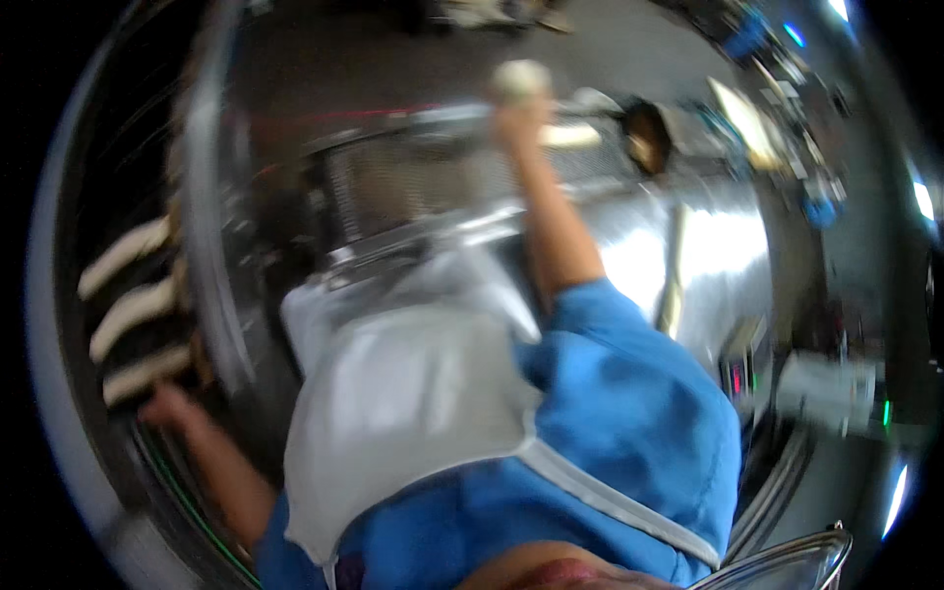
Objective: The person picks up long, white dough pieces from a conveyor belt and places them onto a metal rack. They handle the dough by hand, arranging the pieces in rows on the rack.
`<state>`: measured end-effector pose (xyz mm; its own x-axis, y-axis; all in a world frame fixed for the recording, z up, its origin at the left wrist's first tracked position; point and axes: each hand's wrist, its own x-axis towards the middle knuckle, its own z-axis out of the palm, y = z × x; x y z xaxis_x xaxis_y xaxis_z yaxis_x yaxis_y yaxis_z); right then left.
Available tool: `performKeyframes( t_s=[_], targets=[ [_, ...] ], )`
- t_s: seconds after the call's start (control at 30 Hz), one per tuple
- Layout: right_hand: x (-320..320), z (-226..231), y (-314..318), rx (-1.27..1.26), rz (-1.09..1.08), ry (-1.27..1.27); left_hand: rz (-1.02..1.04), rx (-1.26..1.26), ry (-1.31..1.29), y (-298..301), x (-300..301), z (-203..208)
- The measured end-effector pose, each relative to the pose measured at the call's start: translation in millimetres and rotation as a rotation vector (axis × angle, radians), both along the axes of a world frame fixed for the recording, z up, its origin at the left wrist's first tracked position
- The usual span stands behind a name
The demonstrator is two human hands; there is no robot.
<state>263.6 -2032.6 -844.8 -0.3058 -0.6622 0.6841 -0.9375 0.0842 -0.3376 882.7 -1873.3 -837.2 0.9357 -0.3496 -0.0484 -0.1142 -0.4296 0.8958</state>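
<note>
Motion smears much of the head view. My right arm reaches forward, and my right hand (518, 120) is closed round a pale, rounded piece (522, 79) that looks like dough. Close beside that hand, a pale elongated piece (570, 136) lies on a mesh tray (393, 192). Low at the left, my left hand (172, 408) is at the near end of the lowest pale long piece (146, 376). Its fingers are too blurred to show whether they grip anything. Two similar long pieces, an upper one (123, 258) and a middle one (133, 317), lie beyond it.
A metal post (206, 197) stands between the long pieces and the tray. Right of the tray are a dark container (646, 136) and a shiny metal surface (723, 241) with a pale rod (674, 270). A light grey box (826, 391) stands farther right.
</note>
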Motion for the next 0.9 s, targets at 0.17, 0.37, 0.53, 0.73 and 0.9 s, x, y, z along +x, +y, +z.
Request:
performKeyframes(
  t_s=[0.17,0.37,0.53,0.73,0.9],
  targets=[
    [88,182,-15,-0.395,0.941,-1.118,0.047,0.083,-0.146,2,-12,-9],
    [221,287,-68,-0.282,1.555,-1.525,0.041,0.119,-0.208,13,-56,15],
    [330,241,-101,-0.149,1.554,-1.19,0.062,0.021,-0.378,36,-54,-17],
    [324,109,-102,0.186,1.387,-1.095,0.1,-0.012,-0.332,59,-108,-20],
    [379,71,-93,0.41,1.471,-0.263,0.104,-0.001,-0.304,79,-86,-44]
  ],
)
